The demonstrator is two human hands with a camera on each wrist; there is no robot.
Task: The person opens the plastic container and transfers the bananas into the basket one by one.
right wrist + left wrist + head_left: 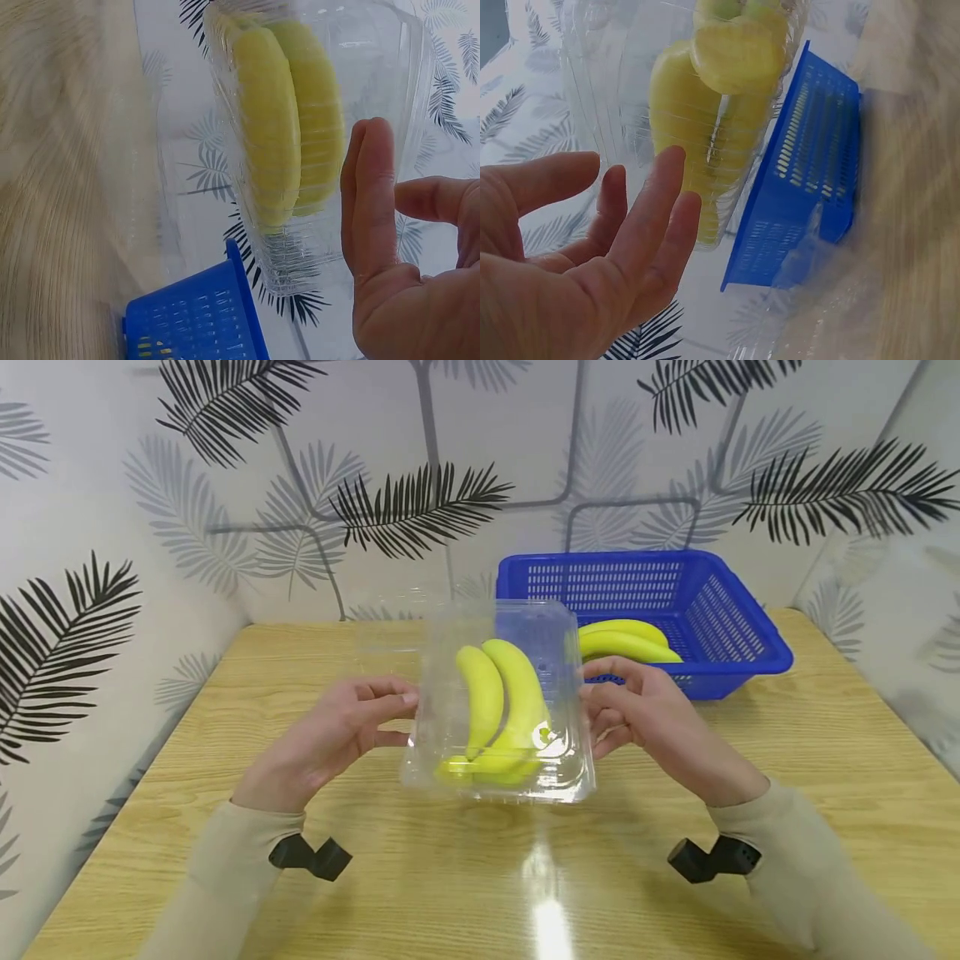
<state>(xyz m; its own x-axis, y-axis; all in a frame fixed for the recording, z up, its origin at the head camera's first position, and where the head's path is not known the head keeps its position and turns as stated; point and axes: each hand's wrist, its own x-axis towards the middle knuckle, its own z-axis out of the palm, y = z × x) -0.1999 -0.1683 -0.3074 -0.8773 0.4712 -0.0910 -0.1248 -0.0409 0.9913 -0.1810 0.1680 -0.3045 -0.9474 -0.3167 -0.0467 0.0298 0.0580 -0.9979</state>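
Observation:
A clear plastic clamshell box (pixel 442 710) stands tilted toward me between both hands, above the table. Inside it lie yellow bananas (pixel 521 693), their ends gathered near the lower edge. On the left side, the thumb and fingertips of my left hand (pixel 348 722) pinch the box's edge; the left wrist view shows the fingers loosely bent beside it. Across from it, my right hand (pixel 637 706) pinches the opposite edge, thumb on one face and fingers on the other. Through the box wall, the bananas (pixel 270 127) also show in the right wrist view.
Behind and to the right, a blue plastic basket (pixel 738 618) holds more bananas (pixel 630 643). Another piece of clear plastic (pixel 386 627) shows faintly behind the box's left side. The wooden table (pixel 300 893) meets a leaf-patterned wall (pixel 480 435) at the back.

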